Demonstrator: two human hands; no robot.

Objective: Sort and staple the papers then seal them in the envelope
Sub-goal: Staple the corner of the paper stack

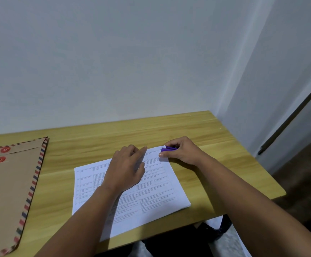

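A person seated at a wooden desk (197, 130) works on a stack of printed papers (151, 193) lying flat near the front edge, the sheets turned at an angle to the desk. The right hand (180, 151) is clasped around a purple stapler (169, 148), which sits over the far right corner of the stack, the thumb lying along the paper's edge just below it. The left hand (126, 167) rests palm down on the upper part of the top sheet, fingers loosely spread and gripping nothing, its forefinger reaching toward the far edge just beside the stapler. A brown envelope (8, 182) with a red, white and blue striped border and two red button fasteners lies flat at the desk's left side, well apart from the papers
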